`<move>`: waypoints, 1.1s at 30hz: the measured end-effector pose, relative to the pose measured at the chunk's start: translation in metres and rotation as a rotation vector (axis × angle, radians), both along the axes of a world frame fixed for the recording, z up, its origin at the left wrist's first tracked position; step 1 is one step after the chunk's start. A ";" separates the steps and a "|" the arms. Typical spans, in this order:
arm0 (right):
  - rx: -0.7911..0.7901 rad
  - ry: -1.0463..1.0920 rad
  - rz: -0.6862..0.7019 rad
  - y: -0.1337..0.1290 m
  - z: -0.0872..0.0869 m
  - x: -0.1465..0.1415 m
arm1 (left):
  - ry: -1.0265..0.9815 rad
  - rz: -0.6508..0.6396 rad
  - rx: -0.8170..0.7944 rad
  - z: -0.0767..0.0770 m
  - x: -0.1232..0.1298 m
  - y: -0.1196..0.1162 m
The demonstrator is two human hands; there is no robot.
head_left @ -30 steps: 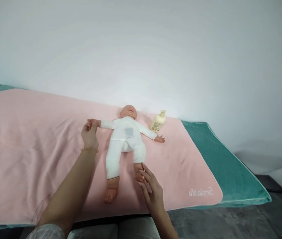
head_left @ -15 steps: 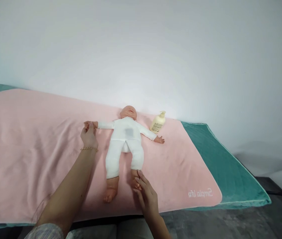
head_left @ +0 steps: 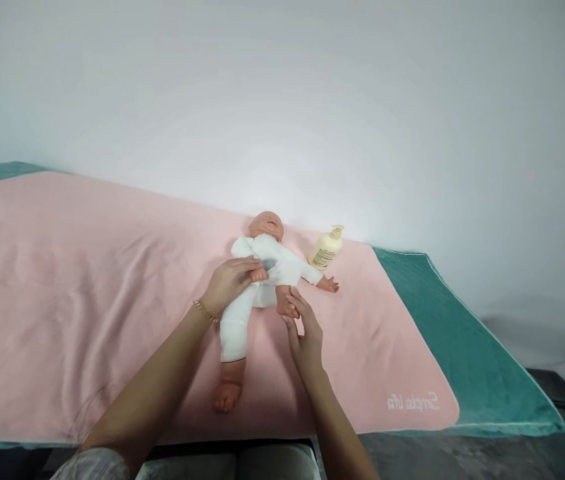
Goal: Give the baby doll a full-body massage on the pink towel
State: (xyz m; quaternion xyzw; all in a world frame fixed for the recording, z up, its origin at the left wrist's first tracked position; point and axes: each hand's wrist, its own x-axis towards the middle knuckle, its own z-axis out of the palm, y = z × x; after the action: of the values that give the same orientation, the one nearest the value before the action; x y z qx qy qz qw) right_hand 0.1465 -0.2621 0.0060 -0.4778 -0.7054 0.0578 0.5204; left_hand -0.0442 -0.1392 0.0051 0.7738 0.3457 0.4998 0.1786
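Note:
A baby doll [head_left: 275,260] in a white cloth body lies on its back on a pink blanket [head_left: 362,353], head toward the wall. My left hand [head_left: 232,283] is closed around the doll's hand on the left, holding that arm bent across its belly. My right hand [head_left: 305,330] grips the doll's foot on the right side, with that leg folded up toward the belly. The doll's other leg lies straight toward me, and its other arm is stretched out to the right.
A cream pump bottle [head_left: 325,249] stands beside the doll's outstretched arm. Under the blanket is a green cover [head_left: 462,347], showing at the right end. A white wall [head_left: 282,100] rises behind. Below the near edge is a grey seat [head_left: 272,463].
My left hand has brought the doll's arm from stretched out sideways in across its belly. My right hand has pushed the doll's foot up, bending the leg.

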 end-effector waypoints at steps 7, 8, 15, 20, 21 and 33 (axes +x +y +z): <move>0.015 0.000 0.022 0.015 0.001 -0.009 | 0.044 -0.019 0.070 -0.006 -0.001 0.007; 0.013 0.000 0.024 0.013 0.000 -0.010 | 0.021 -0.020 0.047 -0.006 -0.001 0.006; -0.034 -0.018 0.028 -0.026 -0.005 -0.004 | -0.305 0.031 -0.205 0.001 -0.003 0.002; -0.159 -0.054 0.069 -0.070 -0.013 0.008 | -0.777 0.239 -0.278 0.000 -0.014 0.014; -0.184 -0.050 0.078 -0.078 -0.015 0.009 | -0.877 0.289 -0.288 -0.002 -0.019 0.018; -0.121 0.004 -0.018 -0.105 -0.071 -0.005 | -0.954 0.501 -0.527 -0.041 -0.076 0.057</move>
State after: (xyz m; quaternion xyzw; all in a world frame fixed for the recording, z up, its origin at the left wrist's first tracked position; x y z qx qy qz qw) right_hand 0.1411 -0.3674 -0.0647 -0.5147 -0.6952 0.0968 0.4924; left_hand -0.1203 -0.0827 -0.0362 0.2887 0.5115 0.7163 0.3767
